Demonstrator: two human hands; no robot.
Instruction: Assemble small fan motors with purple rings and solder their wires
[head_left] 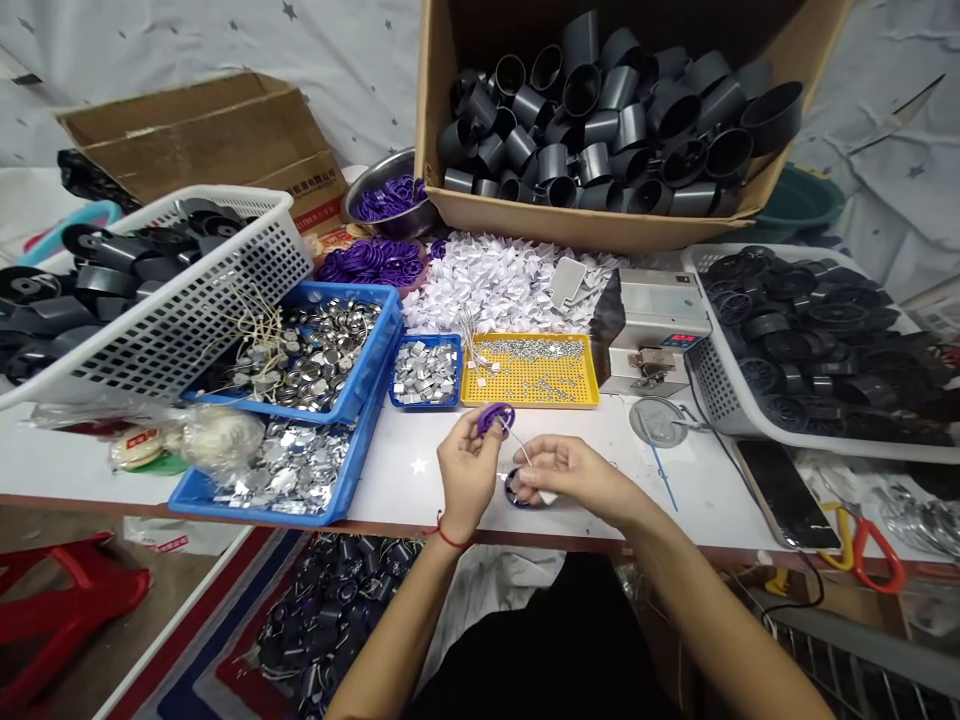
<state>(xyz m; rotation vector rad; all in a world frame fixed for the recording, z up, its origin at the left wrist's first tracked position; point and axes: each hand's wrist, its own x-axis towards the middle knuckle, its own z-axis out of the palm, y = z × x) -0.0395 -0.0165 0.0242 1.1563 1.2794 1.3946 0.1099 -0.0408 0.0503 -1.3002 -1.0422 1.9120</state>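
My left hand (466, 468), with a red string on the wrist, pinches a round purple ring piece (496, 420) above the white table. A thin whitish cord (517, 443) runs from the purple piece to my right hand (559, 468), whose fingers are closed on it. A small white piece (548, 496) shows under the right fingers. Beside those fingers, close to the table's front edge, is a dark round part with a purple rim (513, 488), partly covered by the hand.
Behind the hands stand a yellow tray (529, 397) of small metal bits, a small blue tray (424, 404) and a metal device (652, 330). Blue trays and a white basket (247, 262) are left; a phone (787, 495), scissors (874, 560) and another basket (862, 435) are right. A large carton (600, 228) stands behind.
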